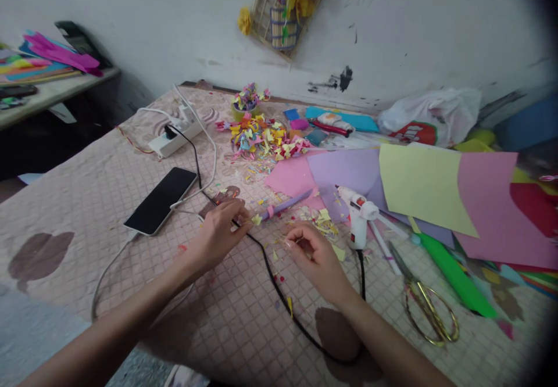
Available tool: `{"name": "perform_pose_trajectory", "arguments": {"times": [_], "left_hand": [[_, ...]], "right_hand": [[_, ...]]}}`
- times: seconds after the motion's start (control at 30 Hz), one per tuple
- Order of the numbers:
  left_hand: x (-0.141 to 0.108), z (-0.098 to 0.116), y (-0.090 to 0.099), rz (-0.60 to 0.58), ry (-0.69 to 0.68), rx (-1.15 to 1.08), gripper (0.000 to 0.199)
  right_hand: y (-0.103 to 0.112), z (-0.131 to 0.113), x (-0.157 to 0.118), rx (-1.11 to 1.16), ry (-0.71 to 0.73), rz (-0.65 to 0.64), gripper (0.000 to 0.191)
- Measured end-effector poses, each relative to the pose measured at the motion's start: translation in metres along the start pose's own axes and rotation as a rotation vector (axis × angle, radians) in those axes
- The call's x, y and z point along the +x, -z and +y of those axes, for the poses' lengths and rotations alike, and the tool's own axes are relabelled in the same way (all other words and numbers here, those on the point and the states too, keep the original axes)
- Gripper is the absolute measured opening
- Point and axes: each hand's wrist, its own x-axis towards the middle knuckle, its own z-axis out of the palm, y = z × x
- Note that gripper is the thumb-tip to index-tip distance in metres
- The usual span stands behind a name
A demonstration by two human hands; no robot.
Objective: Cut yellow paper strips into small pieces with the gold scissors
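Observation:
My left hand [224, 229] is pinched over the table, with a small pale yellow paper piece [256, 219] at its fingertips. Just beyond it lies a purple rolled paper stick [288, 203] with a pink band. My right hand [314, 259] is curled, thumb and index finger nearly together; whatever may be between them is too small to make out. Yellow paper scraps [323, 222] are scattered past the right hand. A white glue gun [358, 224] stands to the right of them, its black cable [272, 276] looping under and around my hands.
A phone [161, 201] and a power strip [176, 137] are at left. Colourful paper flowers [257, 136] sit near the wall. At right are coloured sheets [425, 183], gold-handled scissors [425, 303], a green roll [455, 273] and a plastic bag [431, 117].

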Motion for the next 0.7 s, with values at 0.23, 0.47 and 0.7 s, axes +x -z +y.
{"name": "perform_pose_trajectory", "arguments": {"times": [0.23,0.47,0.7], "left_hand": [[-0.005,0.004,0.003,0.007,0.016,-0.021,0.006],[-0.008,0.010,0.000,0.054,-0.014,-0.031,0.009],[-0.007,0.021,-0.001,0.007,-0.124,0.075,0.025]], "right_hand": [[0.000,0.001,-0.001,0.074,-0.055,-0.007,0.009],[-0.003,0.001,0.001,0.057,-0.040,-0.006,0.009],[-0.005,0.002,0.003,0.066,-0.070,-0.033,0.008]]}}
